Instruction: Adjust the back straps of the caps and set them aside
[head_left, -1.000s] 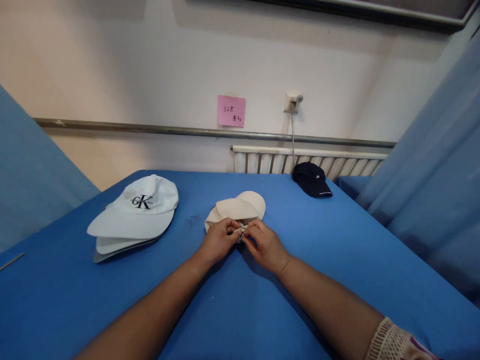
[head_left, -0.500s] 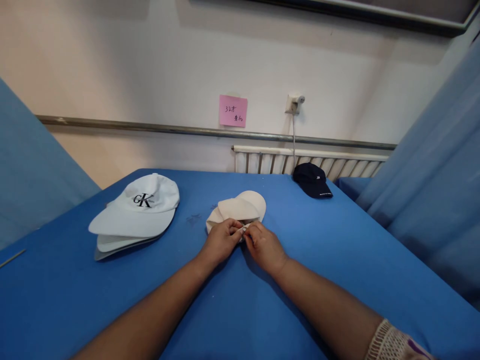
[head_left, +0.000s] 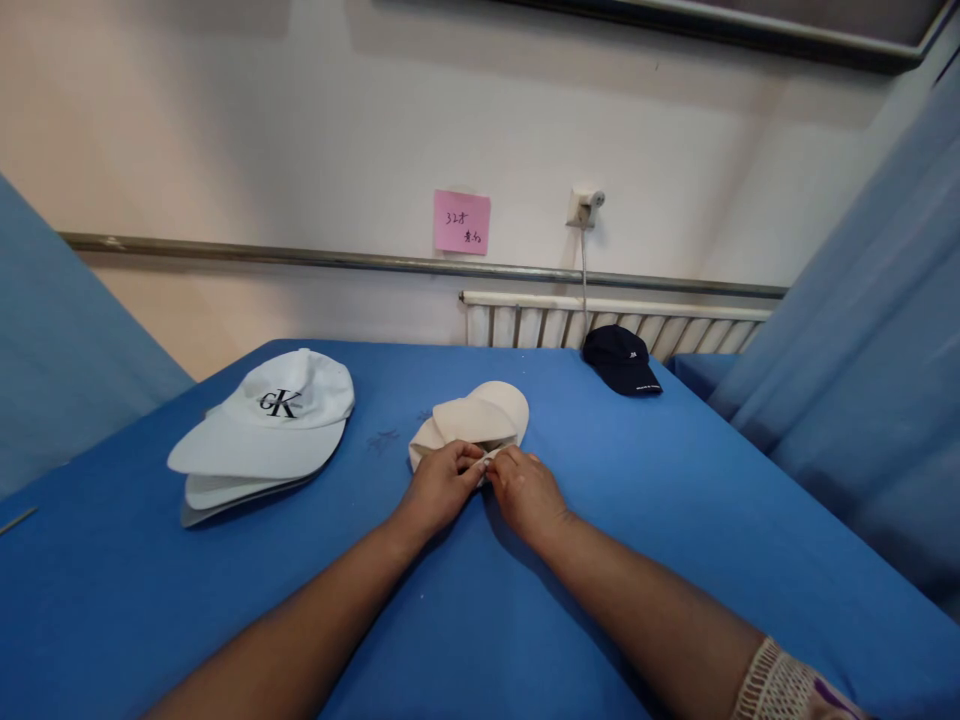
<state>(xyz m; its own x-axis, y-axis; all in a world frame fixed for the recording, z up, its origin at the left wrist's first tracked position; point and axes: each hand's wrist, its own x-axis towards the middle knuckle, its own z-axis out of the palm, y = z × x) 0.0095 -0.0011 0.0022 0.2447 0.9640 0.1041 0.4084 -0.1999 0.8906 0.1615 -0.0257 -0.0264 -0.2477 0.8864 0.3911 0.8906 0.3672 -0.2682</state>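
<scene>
A cream baseball cap (head_left: pixel 474 418) lies on the blue-covered table in front of me, its brim pointing away and to the right. My left hand (head_left: pixel 444 482) pinches the cap's near edge between thumb and fingers. Close against it, my right hand (head_left: pixel 525 490) is closed on the same edge, its fingertips meeting the left ones at the strap area. What exactly lies between the fingertips is too small and covered to make out.
To the left is a stack of white and grey caps (head_left: pixel 277 420), the top one with black letters. A navy cap (head_left: pixel 621 360) sits at the far right by the radiator (head_left: pixel 529 325). A thin stick (head_left: pixel 18 520) lies at the left edge. Blue curtains (head_left: pixel 862 360) hang at both sides.
Both hands stay on the cap's near edge, with the right fingers curling slightly closer in. The whole view has shifted a little; the caps have not moved on the table.
</scene>
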